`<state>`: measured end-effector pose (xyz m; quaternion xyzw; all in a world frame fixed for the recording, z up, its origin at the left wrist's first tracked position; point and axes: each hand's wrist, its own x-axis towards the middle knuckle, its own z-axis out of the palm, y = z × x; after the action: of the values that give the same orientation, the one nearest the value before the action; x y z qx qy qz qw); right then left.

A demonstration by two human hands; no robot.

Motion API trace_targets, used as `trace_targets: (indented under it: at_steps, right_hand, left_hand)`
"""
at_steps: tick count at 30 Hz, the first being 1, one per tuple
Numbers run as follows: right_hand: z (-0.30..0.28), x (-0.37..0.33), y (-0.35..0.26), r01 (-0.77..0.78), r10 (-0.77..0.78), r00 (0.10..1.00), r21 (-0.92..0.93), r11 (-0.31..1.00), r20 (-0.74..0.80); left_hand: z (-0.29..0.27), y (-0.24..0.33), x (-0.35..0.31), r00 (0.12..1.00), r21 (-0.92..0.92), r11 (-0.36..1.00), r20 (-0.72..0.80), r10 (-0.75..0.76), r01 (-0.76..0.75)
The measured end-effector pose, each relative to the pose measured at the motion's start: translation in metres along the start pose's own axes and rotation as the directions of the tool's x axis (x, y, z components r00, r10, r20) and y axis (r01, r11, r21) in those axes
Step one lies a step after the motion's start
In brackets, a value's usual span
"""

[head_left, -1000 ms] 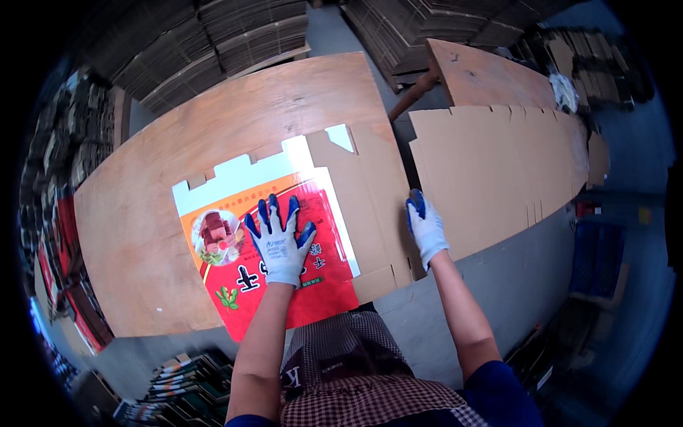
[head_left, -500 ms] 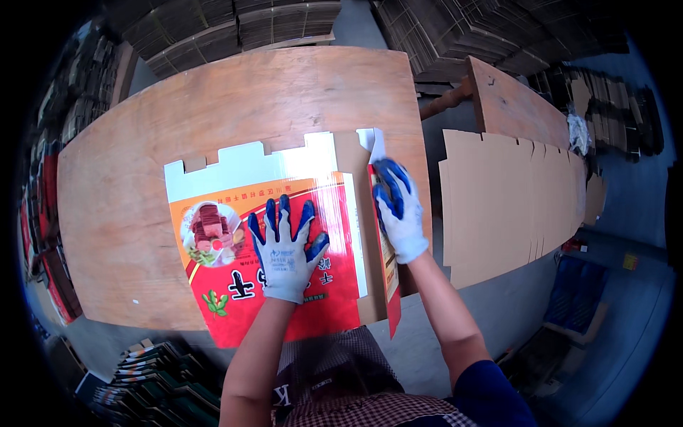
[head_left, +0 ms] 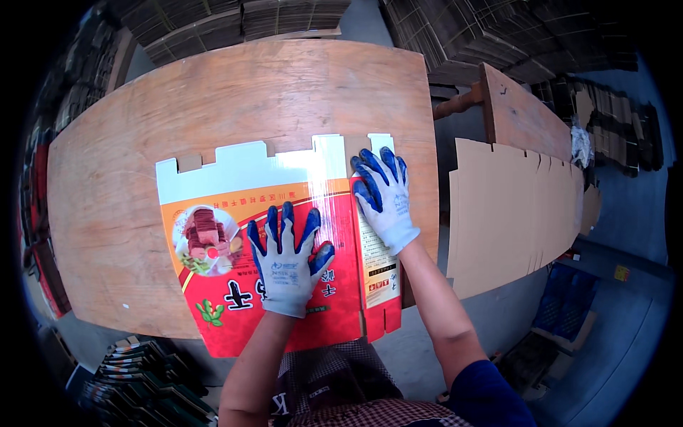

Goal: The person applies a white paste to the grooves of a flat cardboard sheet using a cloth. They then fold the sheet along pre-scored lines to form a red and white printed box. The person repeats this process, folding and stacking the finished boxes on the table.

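Side flap now lies flat under spread right hand. Left hand, splayed on red carton, hides some print; cardboard sheet right, bundled stacks beyond table.

The flat, glossy red-and-orange printed cardboard carton lies print up beneath the gloved left hand, its notched white flaps beyond that hand's fingertips. A round food picture shows left of the same hand. A narrow red-and-cream side panel lies print up beneath the gloved right hand, its near end left of that forearm.
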<state>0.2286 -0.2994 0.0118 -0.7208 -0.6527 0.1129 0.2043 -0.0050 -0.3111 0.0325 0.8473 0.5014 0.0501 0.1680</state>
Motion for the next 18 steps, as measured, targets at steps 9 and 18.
trace_targets:
  at_steps: [9,18]
  right_hand:
    - [0.016,-0.008,-0.015,-0.037,0.030,0.999,-0.190,0.981,-0.040]
    - [0.031,-0.021,-0.035,-0.264,0.176,0.947,-0.335,0.904,-0.270]
  left_hand:
    - [0.002,0.001,-0.003,1.000,-0.007,1.000,-0.029,-0.003,0.003]
    - [0.008,-0.001,-0.002,1.000,0.101,0.995,-0.002,0.005,-0.005]
